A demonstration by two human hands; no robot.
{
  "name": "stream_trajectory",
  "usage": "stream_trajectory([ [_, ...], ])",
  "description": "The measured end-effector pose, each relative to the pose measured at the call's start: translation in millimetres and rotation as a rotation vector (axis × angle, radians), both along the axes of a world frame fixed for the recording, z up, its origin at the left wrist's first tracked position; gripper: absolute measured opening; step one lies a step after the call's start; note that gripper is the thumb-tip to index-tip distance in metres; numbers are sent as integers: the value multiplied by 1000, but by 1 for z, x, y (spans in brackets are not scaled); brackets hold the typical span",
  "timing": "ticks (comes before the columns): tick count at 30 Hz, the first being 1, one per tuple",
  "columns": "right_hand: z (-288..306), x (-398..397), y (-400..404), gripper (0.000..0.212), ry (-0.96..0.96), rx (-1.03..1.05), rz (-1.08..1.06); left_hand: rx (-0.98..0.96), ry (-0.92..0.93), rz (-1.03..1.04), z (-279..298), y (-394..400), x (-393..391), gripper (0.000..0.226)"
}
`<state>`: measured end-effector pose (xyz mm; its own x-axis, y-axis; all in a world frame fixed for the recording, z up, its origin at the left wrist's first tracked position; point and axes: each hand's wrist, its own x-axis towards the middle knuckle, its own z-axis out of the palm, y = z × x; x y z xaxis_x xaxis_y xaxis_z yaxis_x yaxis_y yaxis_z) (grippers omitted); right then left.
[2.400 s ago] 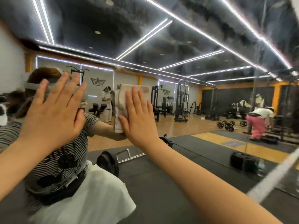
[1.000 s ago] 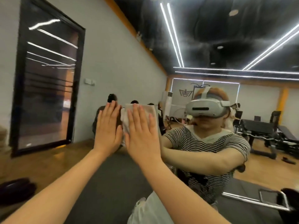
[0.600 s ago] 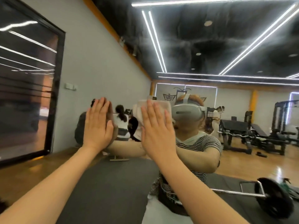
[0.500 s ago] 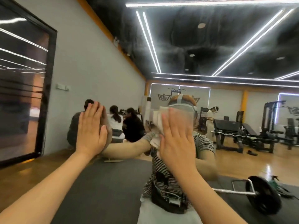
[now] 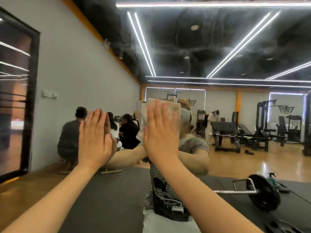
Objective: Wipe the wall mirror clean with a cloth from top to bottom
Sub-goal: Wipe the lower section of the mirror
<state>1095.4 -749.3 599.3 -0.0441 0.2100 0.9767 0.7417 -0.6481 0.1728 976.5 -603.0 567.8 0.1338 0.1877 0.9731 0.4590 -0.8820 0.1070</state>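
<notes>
The wall mirror [image 5: 218, 47] fills nearly the whole view and reflects a gym hall. My right hand [image 5: 161, 130] lies flat with straight fingers, pressing a pale folded cloth [image 5: 170, 106] against the glass at about head height. The cloth's top and right edge show past my fingertips. My left hand [image 5: 94, 138] is flat on the bare glass to the left of the cloth, fingers straight and together, holding nothing. My own reflection in a striped shirt [image 5: 193, 145] sits behind the right hand, mostly hidden by it.
Reflected in the glass: a barbell with a black plate [image 5: 264, 192] and a spray bottle [image 5: 271, 178] on dark floor mats, several people crouched by the grey wall [image 5: 127, 132], weight benches [image 5: 225, 132], and a black-framed panel [image 5: 16, 91] at far left.
The cloth and my right hand have slid right across the glass, away from the left hand, and slightly up in the last half second. The view has panned left overall since 2.4 s ago.
</notes>
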Motion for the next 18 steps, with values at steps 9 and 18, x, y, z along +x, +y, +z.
stream_trajectory([
  [9, 8, 36, -40, 59, -88, -123, -9, -23, 8, 2, 2, -2, -1, 66],
  [18, 4, 79, -111, 59, 225, 238, -6, 16, 8, 34, 3, -3, -1, 64],
])
